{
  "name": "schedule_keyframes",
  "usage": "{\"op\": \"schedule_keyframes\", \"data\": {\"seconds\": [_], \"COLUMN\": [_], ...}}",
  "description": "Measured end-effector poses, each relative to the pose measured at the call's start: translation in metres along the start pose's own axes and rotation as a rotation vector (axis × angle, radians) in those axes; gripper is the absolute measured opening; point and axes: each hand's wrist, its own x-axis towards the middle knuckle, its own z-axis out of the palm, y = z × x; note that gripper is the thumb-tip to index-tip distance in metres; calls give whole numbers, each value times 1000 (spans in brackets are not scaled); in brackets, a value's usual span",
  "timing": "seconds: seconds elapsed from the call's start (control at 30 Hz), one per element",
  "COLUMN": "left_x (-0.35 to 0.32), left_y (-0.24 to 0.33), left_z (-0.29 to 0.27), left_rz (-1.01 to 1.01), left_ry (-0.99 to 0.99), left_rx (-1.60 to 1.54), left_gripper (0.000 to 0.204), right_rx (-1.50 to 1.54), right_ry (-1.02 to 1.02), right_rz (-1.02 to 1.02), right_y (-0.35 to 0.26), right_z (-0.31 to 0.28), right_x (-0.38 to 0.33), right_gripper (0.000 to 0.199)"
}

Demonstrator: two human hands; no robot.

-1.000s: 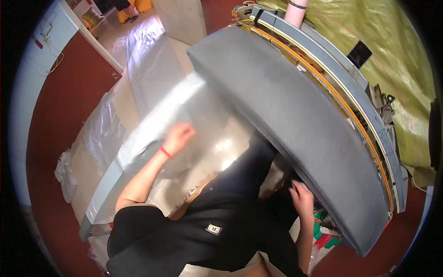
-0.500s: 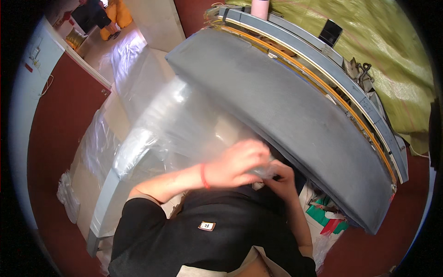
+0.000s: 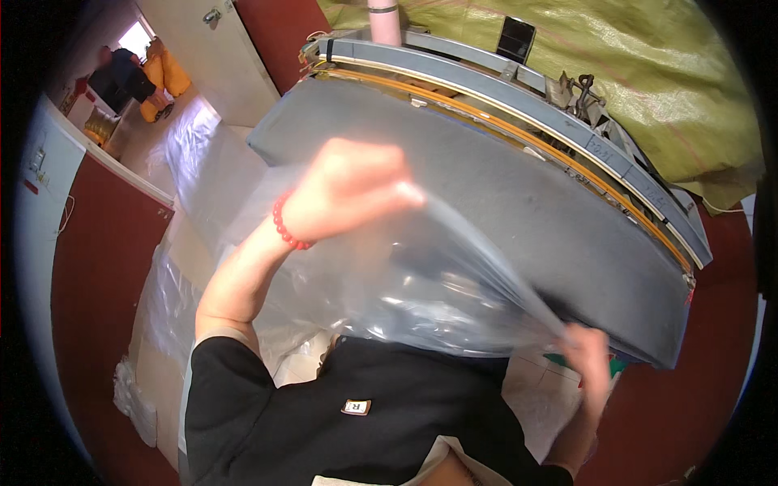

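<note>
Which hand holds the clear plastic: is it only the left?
No, the left hand and the right hand both hold the clear plastic stretched between them.

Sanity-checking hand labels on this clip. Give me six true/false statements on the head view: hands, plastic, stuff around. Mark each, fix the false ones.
1. The left hand and the right hand both hold the plastic. True.
2. The plastic hangs slack between the hands. False: its upper edge is drawn tight from the left hand to the right.
3. The red bracelet is on the left wrist. True.
4. The right hand is higher in the picture than the left. False: the left hand is higher.
5. The pink cylinder is left of the black slab in the picture. True.
6. The plastic is opaque. False: it is see-through.
</note>
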Motion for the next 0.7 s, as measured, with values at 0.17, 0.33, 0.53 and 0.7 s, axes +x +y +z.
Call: {"op": "schedule_keyframes", "data": {"seconds": [0.17, 0.33, 0.53, 0.7], "left_x": [-37, -69, -58, 38], "left_y": [-43, -161, -241, -207], "left_z": [43, -45, -266, -110], "left_rz": [110, -460, -477, -79], "left_ry": [-598, -846, 137, 956], "left_rx": [81, 522, 954, 608], "left_gripper": [27, 24, 18, 15], "right_rx": [155, -37, -8, -143], "right_ry": [941, 1006, 647, 617], "right_rz": [576, 810, 636, 687], "right_y": [176, 232, 210, 182], "right_z": [-82, -111, -65, -50], "right_x": [-159, -215, -86, -59], "right_gripper": [12, 20, 11, 13]}}
